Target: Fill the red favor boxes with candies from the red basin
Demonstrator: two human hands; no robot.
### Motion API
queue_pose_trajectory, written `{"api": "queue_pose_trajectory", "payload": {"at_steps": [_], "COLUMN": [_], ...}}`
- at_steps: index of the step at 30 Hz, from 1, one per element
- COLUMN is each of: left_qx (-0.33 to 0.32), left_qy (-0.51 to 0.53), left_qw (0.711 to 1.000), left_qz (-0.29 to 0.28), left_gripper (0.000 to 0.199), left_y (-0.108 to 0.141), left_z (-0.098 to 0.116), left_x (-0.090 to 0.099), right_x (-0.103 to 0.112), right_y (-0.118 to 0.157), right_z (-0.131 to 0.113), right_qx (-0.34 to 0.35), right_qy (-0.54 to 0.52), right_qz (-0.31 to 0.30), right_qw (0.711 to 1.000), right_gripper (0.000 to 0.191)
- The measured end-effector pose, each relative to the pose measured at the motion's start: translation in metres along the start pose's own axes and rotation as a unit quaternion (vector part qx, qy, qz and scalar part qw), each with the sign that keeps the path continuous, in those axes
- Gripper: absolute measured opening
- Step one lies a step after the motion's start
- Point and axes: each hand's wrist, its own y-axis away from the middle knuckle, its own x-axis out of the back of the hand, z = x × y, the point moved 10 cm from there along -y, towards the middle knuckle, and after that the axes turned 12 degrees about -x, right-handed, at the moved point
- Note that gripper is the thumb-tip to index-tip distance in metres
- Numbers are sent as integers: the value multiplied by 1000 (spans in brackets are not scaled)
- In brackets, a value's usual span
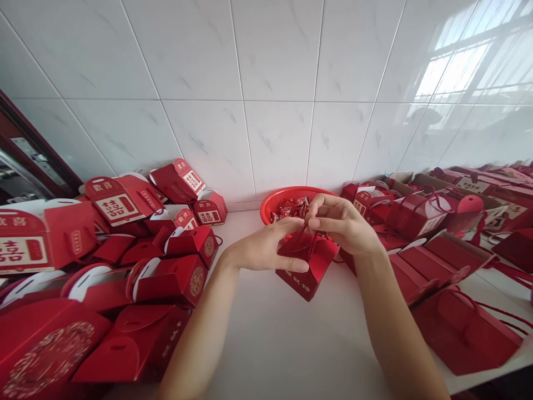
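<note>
A red gift box [300, 282] with gold lettering stands at an angle on the white surface in front of me. Its thin red cord [310, 248] rises from the top. My right hand [348, 223] pinches the cord above the box, thumb and fingertips together. My left hand [266, 244] is at the box's left side, its fingertips meeting the cord close to my right fingers. The left thumb lies apart from those fingers, over the front of the box. Part of the cord is hidden behind the fingers.
Behind the box, a red plastic basket [268, 199] holds small red-wrapped pieces [286, 211]. Open red boxes [169, 280] are piled at left. More red boxes with cord handles [420, 214] crowd the right side. A white tiled wall [278, 139] closes off the back.
</note>
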Motion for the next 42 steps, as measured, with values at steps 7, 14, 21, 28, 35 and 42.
{"api": "queue_pose_trajectory", "payload": {"at_steps": [7,14,21,28,35,42], "left_qx": [-22,-57,-93,-43,21,-37], "left_qy": [115,128,136,111,38,-14], "left_qw": [987,957,898,886,935,972], "left_qz": [110,253,408,449,353,233], "left_gripper": [75,61,35,40,66,75], "left_y": [1,12,27,32,18,6], "left_z": [-6,1,-2,-13,-22,-5], "left_x": [22,54,83,89,66,44], "right_x": [13,34,52,49,18,-10], "right_y": [-21,-52,-67,-67,-59,-51], "right_z": [-50,-104,-122,-106,-86,-68], "right_qx": [55,75,66,-18,-62,-52], "right_qy": [15,45,13,59,156,247], "right_qz": [44,66,121,188,166,127], "right_qw": [997,994,990,980,972,959], "right_gripper": [31,18,20,22,23,22]}}
